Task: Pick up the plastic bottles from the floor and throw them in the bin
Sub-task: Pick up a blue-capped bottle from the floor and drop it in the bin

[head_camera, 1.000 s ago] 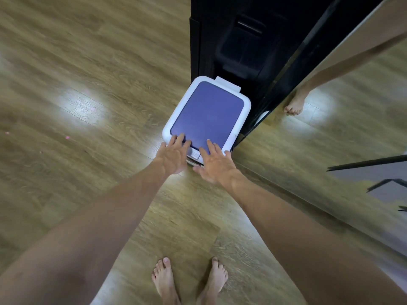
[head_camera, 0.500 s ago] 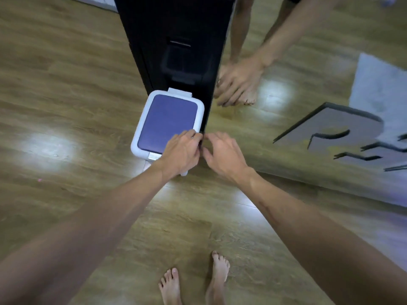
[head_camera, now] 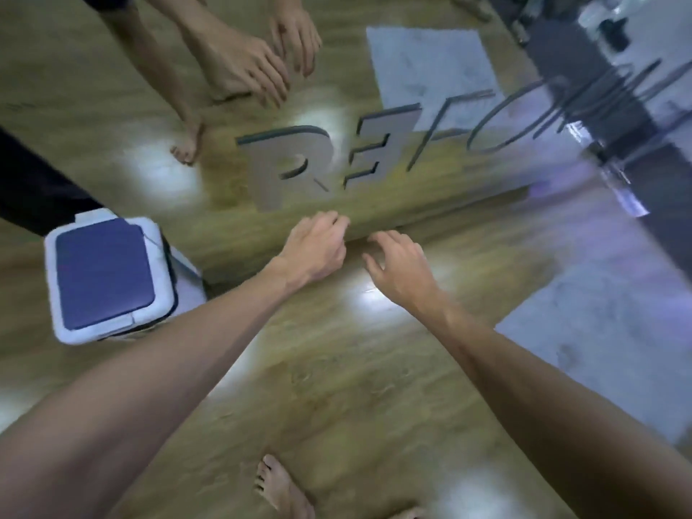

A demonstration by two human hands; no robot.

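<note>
**Both hands empty above the floor, bin lid down at nine o'clock**

The wooden floor (head_camera: 337, 387) fills most of the view, blurred and streaked with glare. At twelve to two o'clock a glossy mirrored panel (head_camera: 430, 204) meets it, bearing raised grey letters (head_camera: 318, 166) and reflecting arms and feet. A pale grey mat (head_camera: 606, 342) lies at three to four o'clock. The bin (head_camera: 108, 279), white with a dark blue lid lying closed, stands at nine o'clock, against the panel's base. At centre, the left hand (head_camera: 318, 249) hovers palm down, fingers curled loosely, holding nothing. Just beside it, the right hand (head_camera: 400, 271) is spread half open, also holding nothing. One bare foot (head_camera: 281, 488) shows at six o'clock. The one spot that might be a bottle, at one o'clock, is too blurred to tell.
</note>
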